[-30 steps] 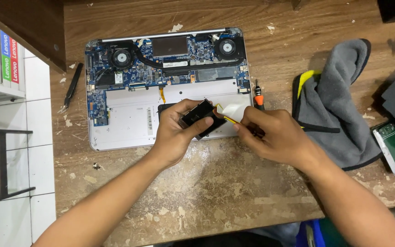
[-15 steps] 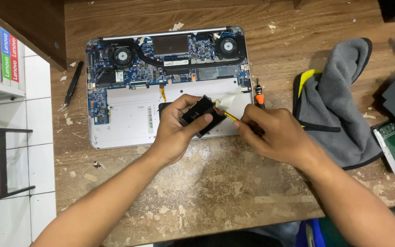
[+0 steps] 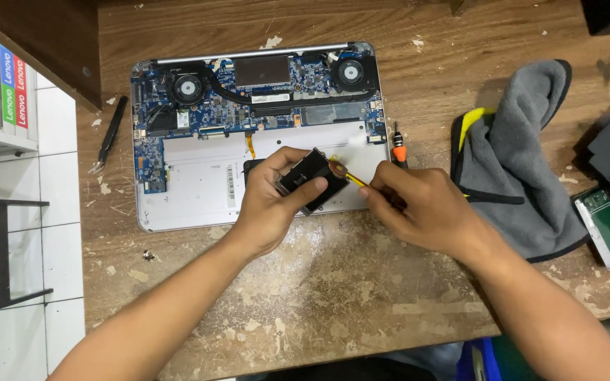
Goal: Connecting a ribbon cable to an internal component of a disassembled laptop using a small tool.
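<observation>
Left hand (image 3: 271, 206) gripping a black drive (image 3: 312, 178) tilted, right hand (image 3: 418, 206) just beside, pinching a yellow-handled tool (image 3: 347, 175) touching its edge

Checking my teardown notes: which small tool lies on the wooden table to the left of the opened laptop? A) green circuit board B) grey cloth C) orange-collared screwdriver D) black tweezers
D: black tweezers lie on the table left of the opened laptop; the other items sit on its right.

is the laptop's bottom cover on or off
Off: the laptop lies open-bottomed on the table, with its blue circuit board, two fans and copper heat pipe exposed.
</observation>
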